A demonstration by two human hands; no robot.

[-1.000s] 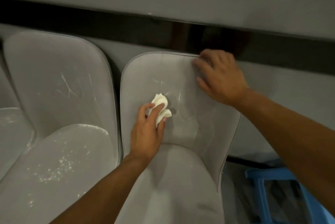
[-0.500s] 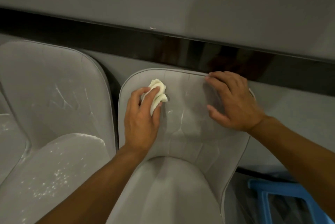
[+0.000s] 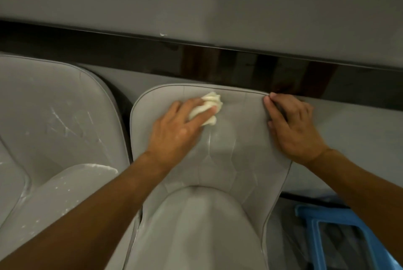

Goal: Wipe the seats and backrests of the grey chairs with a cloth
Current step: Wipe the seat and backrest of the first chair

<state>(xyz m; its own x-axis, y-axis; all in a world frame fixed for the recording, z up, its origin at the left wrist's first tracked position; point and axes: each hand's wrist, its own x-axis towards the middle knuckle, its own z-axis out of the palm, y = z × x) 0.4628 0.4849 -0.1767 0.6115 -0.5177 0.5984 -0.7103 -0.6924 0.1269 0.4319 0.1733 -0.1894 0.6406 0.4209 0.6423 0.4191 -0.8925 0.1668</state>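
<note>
- cloth (image 3: 212,101) wadded under left hand (image 3: 174,130), fingers curled round it, pressed on backrest (image 3: 231,143) near top.
- right hand (image 3: 292,127) on backrest's right edge, fingers together.

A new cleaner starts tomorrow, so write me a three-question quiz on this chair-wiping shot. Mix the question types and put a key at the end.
1. True or false: the right hand holds the cloth.
2. Multiple choice: where on the backrest is the cloth pressed? A) near the top edge. B) at the bottom, by the seat. C) on the right side edge.
3. Short answer: what colour is the stool at the lower right?

Key
1. False: the left hand grips it, while the right hand rests on the backrest's upper right corner.
2. A
3. Blue
</note>
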